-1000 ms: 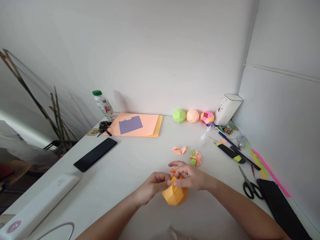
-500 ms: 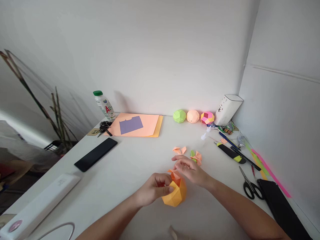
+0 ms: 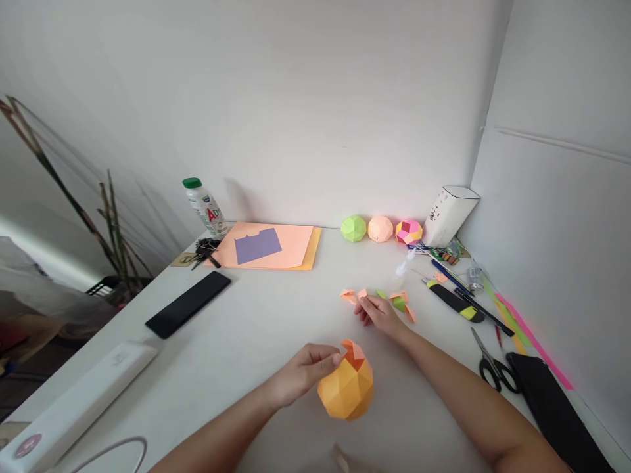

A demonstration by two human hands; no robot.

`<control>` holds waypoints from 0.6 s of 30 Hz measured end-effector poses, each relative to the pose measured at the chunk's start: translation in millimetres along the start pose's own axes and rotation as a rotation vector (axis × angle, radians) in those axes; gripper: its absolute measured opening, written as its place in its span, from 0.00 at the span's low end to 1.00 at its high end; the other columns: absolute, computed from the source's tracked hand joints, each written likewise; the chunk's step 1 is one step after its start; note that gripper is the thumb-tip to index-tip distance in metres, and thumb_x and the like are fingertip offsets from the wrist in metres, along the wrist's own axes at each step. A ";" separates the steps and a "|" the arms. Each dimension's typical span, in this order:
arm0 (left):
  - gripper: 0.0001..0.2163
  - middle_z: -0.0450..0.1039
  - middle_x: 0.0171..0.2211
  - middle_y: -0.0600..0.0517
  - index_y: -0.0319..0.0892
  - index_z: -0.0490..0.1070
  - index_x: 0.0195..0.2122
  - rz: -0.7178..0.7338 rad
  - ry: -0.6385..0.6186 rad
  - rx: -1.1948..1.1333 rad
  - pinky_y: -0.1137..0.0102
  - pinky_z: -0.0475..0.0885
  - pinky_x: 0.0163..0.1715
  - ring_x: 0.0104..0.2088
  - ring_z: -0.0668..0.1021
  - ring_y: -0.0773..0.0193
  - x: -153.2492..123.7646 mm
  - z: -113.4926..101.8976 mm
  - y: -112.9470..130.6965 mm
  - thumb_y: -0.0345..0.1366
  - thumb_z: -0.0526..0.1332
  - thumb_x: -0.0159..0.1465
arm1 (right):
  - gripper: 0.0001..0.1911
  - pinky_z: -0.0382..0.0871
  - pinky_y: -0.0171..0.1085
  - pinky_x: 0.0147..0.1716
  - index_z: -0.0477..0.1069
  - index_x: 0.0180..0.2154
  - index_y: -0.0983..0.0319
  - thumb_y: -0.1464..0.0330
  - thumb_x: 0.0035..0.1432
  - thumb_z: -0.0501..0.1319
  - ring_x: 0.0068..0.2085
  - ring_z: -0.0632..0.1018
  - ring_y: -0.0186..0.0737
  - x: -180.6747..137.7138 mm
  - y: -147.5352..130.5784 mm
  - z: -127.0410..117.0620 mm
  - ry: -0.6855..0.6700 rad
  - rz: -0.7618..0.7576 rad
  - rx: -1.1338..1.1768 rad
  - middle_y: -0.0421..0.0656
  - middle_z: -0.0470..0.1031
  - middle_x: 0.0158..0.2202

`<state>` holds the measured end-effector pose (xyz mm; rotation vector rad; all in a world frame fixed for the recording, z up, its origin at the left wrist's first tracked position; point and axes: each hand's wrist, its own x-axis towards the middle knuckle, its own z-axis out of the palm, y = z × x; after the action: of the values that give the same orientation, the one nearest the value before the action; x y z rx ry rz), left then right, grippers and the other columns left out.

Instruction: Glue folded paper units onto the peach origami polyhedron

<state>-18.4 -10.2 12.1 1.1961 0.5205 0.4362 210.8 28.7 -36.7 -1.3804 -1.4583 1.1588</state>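
Note:
A faceted orange paper ball (image 3: 348, 391) with an opening at its top is held by my left hand (image 3: 305, 373), whose thumb and fingers pinch its upper left rim. Peach folds (image 3: 352, 350) stand up around that opening. My right hand (image 3: 382, 315) is beyond the ball, low over the table, with its fingers curled together. At its fingertips lies a small peach paper piece (image 3: 362, 293); whether the fingers grip it I cannot tell. Another peach piece (image 3: 348, 296) lies to the left. Green and peach folded pieces (image 3: 400, 303) lie right of the hand, partly hidden behind it.
Three finished paper balls (image 3: 380, 229) line the wall beside a white box (image 3: 451, 215). Paper sheets (image 3: 296, 246), a bottle (image 3: 206, 209) and a black phone (image 3: 190, 304) are at left. A cutter (image 3: 453, 301), scissors (image 3: 493, 368) and a black case (image 3: 557, 407) lie at right.
My right hand has left the ball's opening and moved forward to the small paper pieces, with its fingers now curled. Some pieces shifted right. The ball has tilted and moved slightly nearer me.

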 end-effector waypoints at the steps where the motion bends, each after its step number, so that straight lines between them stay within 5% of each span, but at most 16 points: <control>1: 0.19 0.58 0.22 0.56 0.37 0.64 0.21 -0.007 -0.014 -0.018 0.73 0.56 0.26 0.25 0.61 0.70 -0.1 -0.2 -1.2 0.47 0.60 0.59 | 0.25 0.69 0.33 0.25 0.70 0.26 0.63 0.50 0.59 0.51 0.24 0.72 0.33 -0.2 -0.3 -0.3 -0.005 -0.005 -0.001 0.41 0.69 0.24; 7: 0.13 0.70 0.28 0.51 0.34 0.74 0.29 -0.092 -0.083 -0.121 0.70 0.63 0.30 0.29 0.70 0.65 -1.9 2.4 -6.1 0.39 0.70 0.49 | 0.24 0.70 0.34 0.25 0.70 0.26 0.63 0.51 0.59 0.51 0.25 0.72 0.34 -1.4 -1.1 1.6 -0.015 -0.026 -0.018 0.41 0.70 0.24; 18: 0.10 0.68 0.25 0.52 0.35 0.75 0.24 -0.101 -0.055 -0.125 0.70 0.62 0.28 0.27 0.68 0.66 -3.0 4.4 -10.4 0.38 0.68 0.51 | 0.22 0.70 0.34 0.26 0.70 0.26 0.63 0.53 0.59 0.52 0.26 0.73 0.34 -1.7 1.4 2.2 -0.022 -0.035 -0.049 0.42 0.70 0.25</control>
<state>-17.7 -18.5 3.9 1.0535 0.4969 0.3439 209.2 26.8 -38.6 -1.3739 -1.5301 1.1257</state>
